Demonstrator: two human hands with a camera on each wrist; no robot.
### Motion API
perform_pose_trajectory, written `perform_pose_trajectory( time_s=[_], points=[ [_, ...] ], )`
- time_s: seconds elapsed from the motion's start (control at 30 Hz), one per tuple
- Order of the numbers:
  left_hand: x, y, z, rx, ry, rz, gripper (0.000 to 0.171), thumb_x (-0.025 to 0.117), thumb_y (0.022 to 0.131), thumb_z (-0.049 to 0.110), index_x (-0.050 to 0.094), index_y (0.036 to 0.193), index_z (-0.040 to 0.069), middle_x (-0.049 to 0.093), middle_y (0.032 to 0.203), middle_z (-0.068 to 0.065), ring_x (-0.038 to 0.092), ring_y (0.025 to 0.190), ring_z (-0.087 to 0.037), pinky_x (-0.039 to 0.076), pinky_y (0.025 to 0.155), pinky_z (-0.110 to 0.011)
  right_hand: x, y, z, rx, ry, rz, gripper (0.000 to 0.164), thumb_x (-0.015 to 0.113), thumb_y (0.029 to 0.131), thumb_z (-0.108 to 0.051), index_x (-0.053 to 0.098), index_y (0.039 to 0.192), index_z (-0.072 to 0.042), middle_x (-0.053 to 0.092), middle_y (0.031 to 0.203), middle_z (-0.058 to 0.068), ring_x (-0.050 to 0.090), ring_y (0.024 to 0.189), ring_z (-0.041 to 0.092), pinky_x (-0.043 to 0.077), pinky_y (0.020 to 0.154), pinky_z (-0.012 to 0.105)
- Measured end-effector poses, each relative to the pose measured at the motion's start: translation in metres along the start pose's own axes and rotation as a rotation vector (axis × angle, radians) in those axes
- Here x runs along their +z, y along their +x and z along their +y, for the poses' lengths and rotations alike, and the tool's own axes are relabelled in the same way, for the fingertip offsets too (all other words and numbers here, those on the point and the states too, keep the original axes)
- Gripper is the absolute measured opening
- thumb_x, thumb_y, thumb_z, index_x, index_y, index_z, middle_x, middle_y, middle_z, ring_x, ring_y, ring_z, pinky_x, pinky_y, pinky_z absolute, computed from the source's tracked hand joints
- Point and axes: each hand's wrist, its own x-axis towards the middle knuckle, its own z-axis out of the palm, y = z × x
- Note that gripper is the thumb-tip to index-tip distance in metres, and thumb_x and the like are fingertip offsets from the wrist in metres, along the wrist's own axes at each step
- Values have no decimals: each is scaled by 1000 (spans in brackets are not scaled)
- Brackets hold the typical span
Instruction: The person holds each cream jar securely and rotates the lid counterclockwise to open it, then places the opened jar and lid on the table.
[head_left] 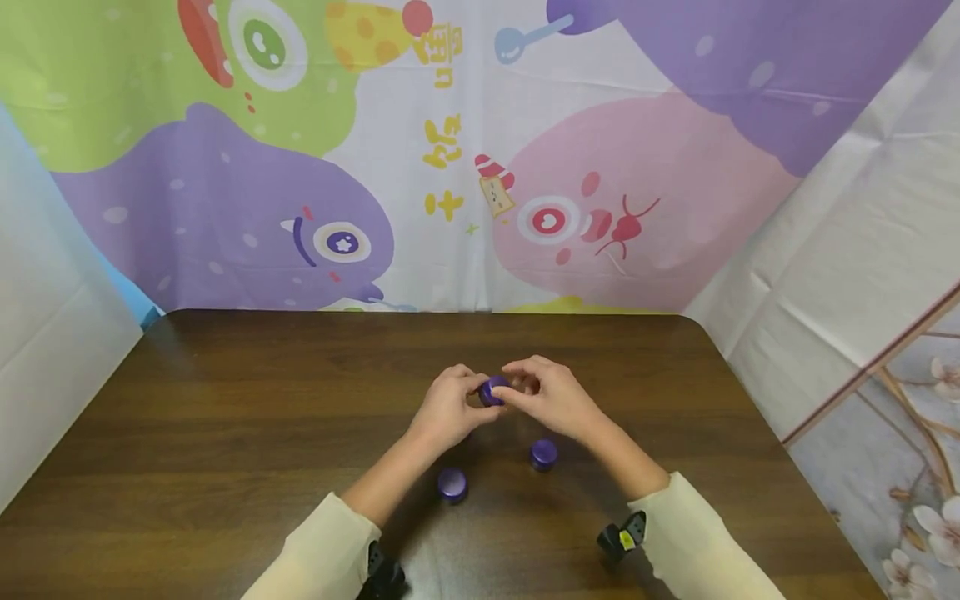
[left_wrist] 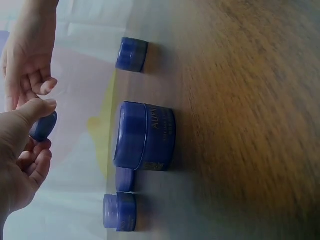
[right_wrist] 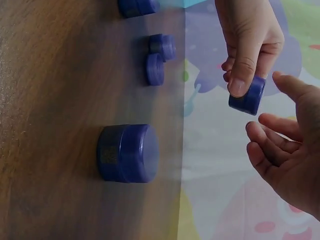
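My left hand (head_left: pixel 444 408) pinches a small purple jar (head_left: pixel 492 391) between thumb and fingers, above the table. In the left wrist view this jar (left_wrist: pixel 44 127) is partly covered by the thumb. Close beside it is my right hand (head_left: pixel 553 398), its fingers spread and loosely bent. The right wrist view shows a gap between the right hand (right_wrist: pixel 287 137) and the held jar (right_wrist: pixel 248 96). A lidded purple jar (head_left: pixel 452 485) stands nearer the body by the left forearm. Another lidded jar (head_left: pixel 543 454) stands by the right forearm.
Past the lidded jars, the wrist views show a small jar (right_wrist: pixel 169 46) with a bare, narrower neck, and a purple lid (right_wrist: pixel 155 69) beside it; the hands hide both in the head view. A cartoon-printed cloth (head_left: pixel 420 250) hangs behind the brown wooden table (head_left: pixel 225 417).
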Motion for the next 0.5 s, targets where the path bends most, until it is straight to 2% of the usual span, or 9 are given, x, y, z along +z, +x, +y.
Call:
perform_pose_trajectory(
  time_s=[0.13,0.33,0.5],
  points=[
    [-2,-1,3,0,-1,-10,37,79,73,22,70,103,1,61,89,-7,57,86,-27,44,72,-30,-2,1,-3,-16,-17,-16,35,73,81,-28,67,107,-5,60,82,1,51,68,9,45,59,20],
    [-5,-2,7,-6,18,-18,44,79,73,20,68,109,-2,60,88,-6,54,83,-22,45,71,-29,-7,-1,-6,-93,-19,-119,38,70,81,-14,63,117,-8,56,93,3,54,75,9,50,67,19],
    [-4,-4,6,-17,28,-17,35,79,73,23,71,100,3,61,87,-5,55,82,-21,45,70,-28,-7,-2,-9,-60,-5,-108,41,70,83,-24,61,120,-7,59,97,4,54,75,9,49,66,21]
  ],
)
